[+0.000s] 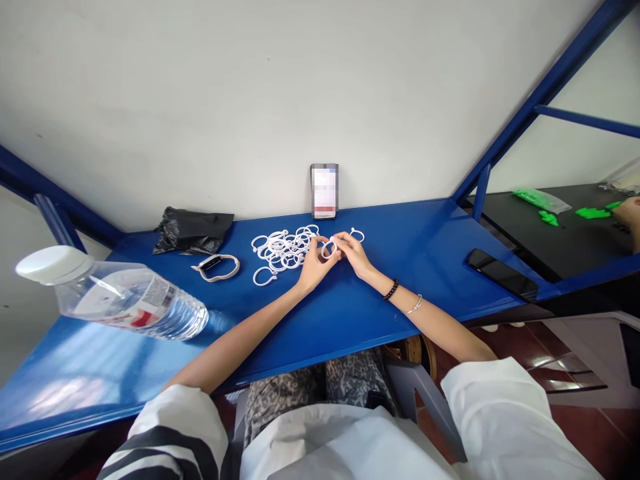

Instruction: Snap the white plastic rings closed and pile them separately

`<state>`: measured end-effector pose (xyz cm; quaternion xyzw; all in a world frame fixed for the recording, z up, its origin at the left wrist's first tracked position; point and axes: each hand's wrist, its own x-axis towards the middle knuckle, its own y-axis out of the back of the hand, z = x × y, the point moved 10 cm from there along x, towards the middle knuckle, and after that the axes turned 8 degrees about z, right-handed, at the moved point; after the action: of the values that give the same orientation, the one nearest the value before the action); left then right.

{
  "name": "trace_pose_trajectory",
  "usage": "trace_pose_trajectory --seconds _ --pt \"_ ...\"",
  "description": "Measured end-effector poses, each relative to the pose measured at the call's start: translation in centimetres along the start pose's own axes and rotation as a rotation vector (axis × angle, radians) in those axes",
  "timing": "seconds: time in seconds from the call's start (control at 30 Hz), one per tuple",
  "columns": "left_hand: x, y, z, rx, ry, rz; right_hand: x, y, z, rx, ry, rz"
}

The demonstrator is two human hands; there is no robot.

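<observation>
Left hand: the left hand lies on the blue table near the back edge, fingers curled in, pinching the left side of a single white ring between thumb and fingertips.
Right hand: the right hand meets the left one at the same ring, its fingertips closed on the right side of it; both hands grasp this one ring together.
Ring held: small, white plastic, lifted just off the table between the two hands, right beside the pile; whether it is snapped open or closed cannot be told.
Wrist: the right wrist carries a dark bead bracelet and, a little further up the arm, a thin silver bangle.
Pile of rings: a heap of white rings lies just left of the hands, touching the left fingers' side; one loose ring sits at its near edge, and another ring lies alone just behind the right hand.
Phone at wall: an upright phone leans on the wall at the back edge, behind the hands.
Watch: a pale-strapped watch lies left of the pile.
Black bag: a crumpled black bag rests toward the back left corner.
Bottle: a clear water bottle with a white cap stands near the left edge, close to the camera.
Dark phone: a second phone lies flat near the right edge.
Next table: on the black surface beyond, another person's hand is beside green pieces.
</observation>
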<state>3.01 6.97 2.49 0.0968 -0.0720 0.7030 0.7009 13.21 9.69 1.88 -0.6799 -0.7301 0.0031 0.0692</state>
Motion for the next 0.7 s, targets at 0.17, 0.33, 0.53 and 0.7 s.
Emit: trace_pose_trajectory --seconds 0.17,0.33,0.53,0.7 --pt "0.01 -0.18 -0.29 0.027 0.010 -0.014 -0.05 0.17 -0.15 0.053 -0.017 0.015" --pt "0.01 -0.29 -0.19 0.016 0.024 -0.036 -0.08 0.26 -0.49 0.110 -0.012 0.023" --pt "0.22 0.06 -0.62 -0.081 0.053 -0.002 -0.32 0.03 -0.61 0.122 -0.031 0.003" --pt "0.32 0.19 -0.87 -0.150 0.076 0.015 -0.42 -0.26 -0.42 0.092 -0.052 -0.021"
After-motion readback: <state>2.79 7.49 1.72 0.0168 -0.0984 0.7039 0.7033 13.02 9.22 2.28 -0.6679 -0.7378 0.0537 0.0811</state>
